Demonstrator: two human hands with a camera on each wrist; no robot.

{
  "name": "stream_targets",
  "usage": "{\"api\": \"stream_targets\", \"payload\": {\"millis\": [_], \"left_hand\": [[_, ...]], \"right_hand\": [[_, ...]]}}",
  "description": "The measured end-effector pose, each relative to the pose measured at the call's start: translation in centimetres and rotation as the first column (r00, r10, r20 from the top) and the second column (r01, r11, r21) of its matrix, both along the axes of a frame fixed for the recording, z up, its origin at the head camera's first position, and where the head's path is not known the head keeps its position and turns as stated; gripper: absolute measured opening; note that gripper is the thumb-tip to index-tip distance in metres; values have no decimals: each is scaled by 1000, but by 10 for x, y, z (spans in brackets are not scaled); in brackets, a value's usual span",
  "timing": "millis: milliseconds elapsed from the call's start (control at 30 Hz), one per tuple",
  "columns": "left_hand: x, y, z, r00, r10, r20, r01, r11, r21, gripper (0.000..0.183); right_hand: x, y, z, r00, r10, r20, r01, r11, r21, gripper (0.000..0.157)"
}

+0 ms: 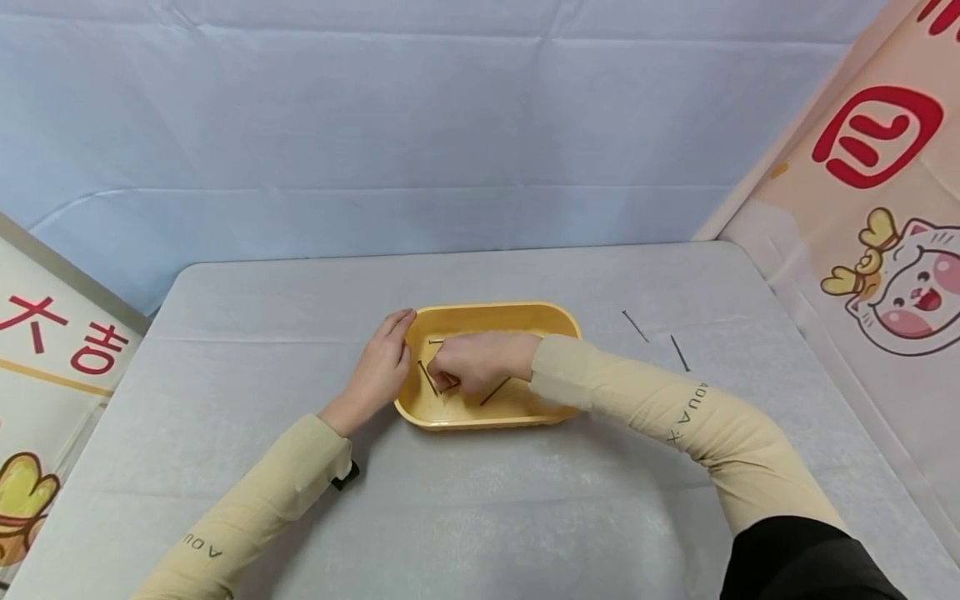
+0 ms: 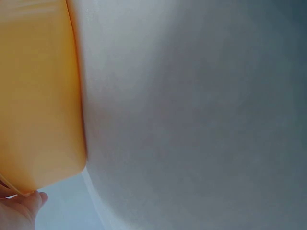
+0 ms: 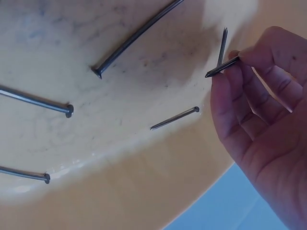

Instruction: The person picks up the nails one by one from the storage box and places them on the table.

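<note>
A shallow yellow tray (image 1: 495,305) stands on the table with several dark metal nails in it. My left hand (image 1: 378,360) grips the rim at its left end; the left wrist view catches only part of that hand (image 2: 21,211) beside the tray's wall (image 2: 41,105). Inside the tray, my right hand (image 1: 480,360) pinches one nail (image 3: 222,67) between thumb and forefinger. Just behind the fingertips is another nail (image 3: 223,45). More nails lie on the tray's floor, among them a short-looking nail (image 3: 174,118) and a larger-looking nail (image 3: 136,38).
Two loose nails lie on the grey-covered table (image 1: 487,517) right of the tray: one nail (image 1: 635,326) nearer it, the other nail (image 1: 679,353) farther right. A pale cloth (image 1: 360,125) hangs behind. Printed banners (image 1: 892,275) flank the table on both sides.
</note>
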State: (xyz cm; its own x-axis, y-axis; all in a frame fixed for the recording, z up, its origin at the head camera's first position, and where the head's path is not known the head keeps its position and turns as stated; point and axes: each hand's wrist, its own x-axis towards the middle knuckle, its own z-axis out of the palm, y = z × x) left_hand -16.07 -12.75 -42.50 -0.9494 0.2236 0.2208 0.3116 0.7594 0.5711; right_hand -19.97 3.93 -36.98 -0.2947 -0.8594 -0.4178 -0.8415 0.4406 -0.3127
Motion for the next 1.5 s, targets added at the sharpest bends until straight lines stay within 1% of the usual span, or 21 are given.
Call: {"api": "stream_targets", "payload": {"millis": [167, 367, 633, 867, 1100, 1333, 1500], "left_hand": [[0, 0, -1, 1000, 4, 0, -4, 1000, 3, 44], [0, 0, -1, 1000, 4, -11, -4, 1000, 3, 44], [1, 2, -1, 999, 9, -36, -9, 1000, 5, 44], [1, 2, -1, 999, 13, -30, -13, 1000, 2, 44], [1, 1, 0, 1000, 14, -16, -14, 1000, -10, 45], [1, 1, 1, 1000, 14, -15, -14, 1000, -12, 44], [1, 1, 1, 1000, 11, -27, -11, 1000, -9, 44]], "right_hand": [[-1, 0, 2, 1000, -10, -15, 10, 1000, 11, 18], [-2, 1, 3, 999, -19, -30, 19, 1000, 1, 19], [-4, 5, 9, 999, -34, -29, 33, 999, -34, 14], [-7, 9, 14, 999, -38, -17, 37, 997, -61, 11], [-12, 12, 17, 1000, -29, 1, 29, 993, -116, 6], [-14, 16, 21, 999, -42, 2, 42, 992, -119, 15], [-16, 19, 24, 998, -53, 20, 55, 989, -134, 13]]}}
